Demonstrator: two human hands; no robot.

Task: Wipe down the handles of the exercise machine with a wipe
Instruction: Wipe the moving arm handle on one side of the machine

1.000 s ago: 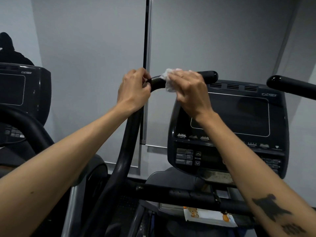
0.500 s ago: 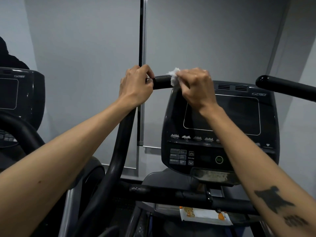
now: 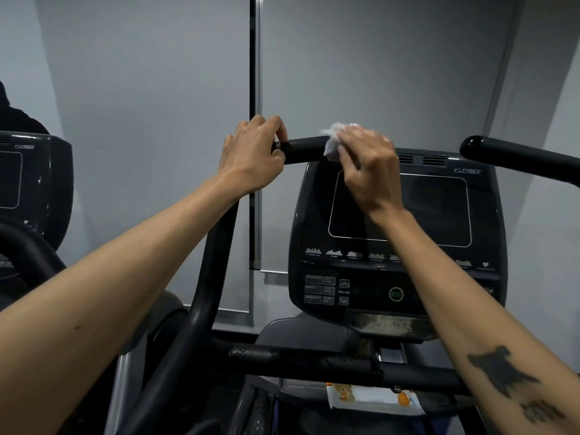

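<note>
The machine's black left handle [image 3: 303, 149] rises from the lower left and bends into a horizontal grip at chest height. My left hand [image 3: 251, 155] grips it at the bend. My right hand [image 3: 368, 166] holds a crumpled white wipe [image 3: 332, 142] wrapped over the grip's outer end, which the hand and wipe hide. The black right handle [image 3: 514, 158] reaches in from the right edge, untouched.
The machine's dark console [image 3: 405, 221] with its screen and buttons sits behind my right forearm. A black crossbar [image 3: 314, 361] runs below it, with a white packet [image 3: 370, 400] underneath. A second machine [image 3: 31, 189] stands at the left. Grey blinds fill the background.
My right hand has slid the wipe outward along the grip, from near the bend to the far end, leaving more bare handle between the hands. My left hand keeps its grip.
</note>
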